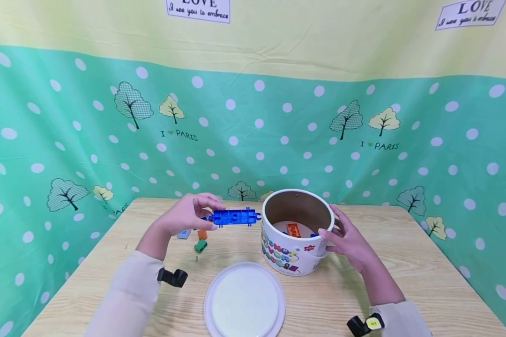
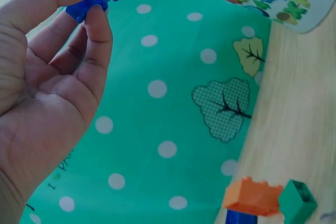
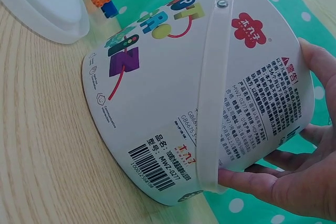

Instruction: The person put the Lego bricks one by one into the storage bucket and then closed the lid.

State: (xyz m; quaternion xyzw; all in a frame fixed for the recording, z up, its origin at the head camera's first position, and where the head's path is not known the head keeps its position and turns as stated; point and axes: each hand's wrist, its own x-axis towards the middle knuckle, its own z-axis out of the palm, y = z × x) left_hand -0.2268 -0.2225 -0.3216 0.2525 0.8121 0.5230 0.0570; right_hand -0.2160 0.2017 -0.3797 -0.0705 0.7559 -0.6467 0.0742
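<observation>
My left hand [image 1: 187, 217] pinches the end of a blue toy-train wagon base [image 1: 235, 216], with studs on one side and a hook at its free end. It is held up in the air, its hook close by the left rim of a white bucket [image 1: 274, 252] with printed pictures. My right hand [image 1: 352, 241] grips the bucket's right rim, with the fingers around the outside by the white strap handle [image 3: 212, 98]. The bucket leans a little in the head view. Inside lie an orange brick [image 1: 293, 230] and some blue pieces, partly hidden by the wall.
A round white lid [image 1: 244, 299] lies on the wooden table [image 1: 405, 262] in front of the bucket. Left of the bucket are an orange block [image 2: 252, 196], a green block [image 1: 200, 246] and a blue block [image 2: 241, 217]. A patterned green and yellow cloth [image 1: 257, 154] hangs behind the table.
</observation>
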